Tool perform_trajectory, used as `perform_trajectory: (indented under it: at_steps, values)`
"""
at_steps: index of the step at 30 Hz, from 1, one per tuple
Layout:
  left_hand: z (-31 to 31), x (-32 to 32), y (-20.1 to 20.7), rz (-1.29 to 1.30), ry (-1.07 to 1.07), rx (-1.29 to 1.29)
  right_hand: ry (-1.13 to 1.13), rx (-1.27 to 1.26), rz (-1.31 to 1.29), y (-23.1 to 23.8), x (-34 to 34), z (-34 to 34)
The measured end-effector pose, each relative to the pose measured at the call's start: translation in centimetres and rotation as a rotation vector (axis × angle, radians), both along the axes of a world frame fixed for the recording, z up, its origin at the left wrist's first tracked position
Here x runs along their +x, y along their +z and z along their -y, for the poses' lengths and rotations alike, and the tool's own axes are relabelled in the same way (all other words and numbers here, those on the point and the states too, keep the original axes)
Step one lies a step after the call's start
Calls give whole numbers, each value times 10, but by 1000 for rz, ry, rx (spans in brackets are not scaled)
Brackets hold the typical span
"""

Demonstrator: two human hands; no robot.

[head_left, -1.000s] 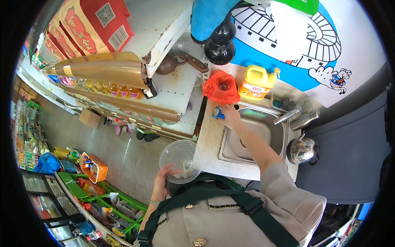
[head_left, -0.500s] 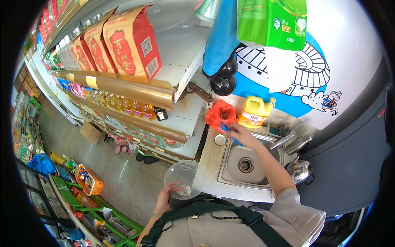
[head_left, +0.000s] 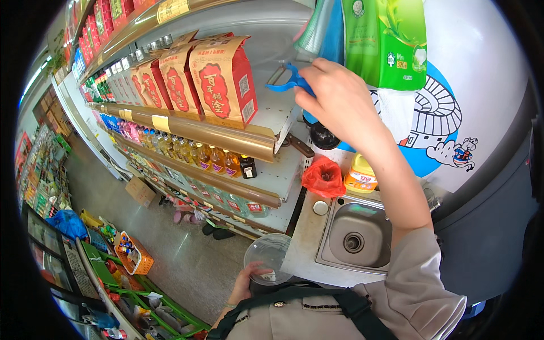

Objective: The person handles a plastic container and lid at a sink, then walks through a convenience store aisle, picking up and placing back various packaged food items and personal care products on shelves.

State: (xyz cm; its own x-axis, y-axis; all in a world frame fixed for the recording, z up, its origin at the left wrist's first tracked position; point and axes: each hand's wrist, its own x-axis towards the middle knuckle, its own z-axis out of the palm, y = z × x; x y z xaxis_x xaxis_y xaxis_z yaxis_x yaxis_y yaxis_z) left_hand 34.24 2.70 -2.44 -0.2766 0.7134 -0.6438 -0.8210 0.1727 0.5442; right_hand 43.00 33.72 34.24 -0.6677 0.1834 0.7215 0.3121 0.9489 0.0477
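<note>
My right hand point(head_left: 339, 97) is raised at the upper middle, fingers closed round the handle of a blue peeler point(head_left: 291, 81). The peeler's metal blade points left, over the white shelf's right end and near a hanging blue cloth point(head_left: 335, 34). Low in front of my body, my left hand point(head_left: 253, 275) grips a see-through plastic tub point(head_left: 265, 245) by its near side. Something small and whitish shows at the bottom of the tub; its kind cannot be made out.
Right of the shelves point(head_left: 249, 141) stands a counter with a steel sink point(head_left: 354, 215), a red plastic bag point(head_left: 324, 177), a yellow detergent jug point(head_left: 360, 174) and a small white lid point(head_left: 321, 207). A green tissue pack point(head_left: 391, 45) hangs above. Paper packages point(head_left: 221, 79) fill the shelf's edge.
My right hand has lifted the peeler from above the counter up and to the shelf's end. My left hand still holds the tub. The whole view has shifted.
</note>
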Motion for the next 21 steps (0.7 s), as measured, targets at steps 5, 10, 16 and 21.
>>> perform_trajectory:
  at_steps: [5,10,16,21]
  values:
    - [9,-1,-10,19,30,66,-54,26,181,14,-37,-25]
    - [13,-2,-11,-5,42,35,-75,-29,292,13,-74,-35]
    - [13,-3,-9,58,78,59,-65,-65,186,-9,-99,-46]
    - [9,-4,-9,85,83,7,-14,-55,97,-19,-111,-64]
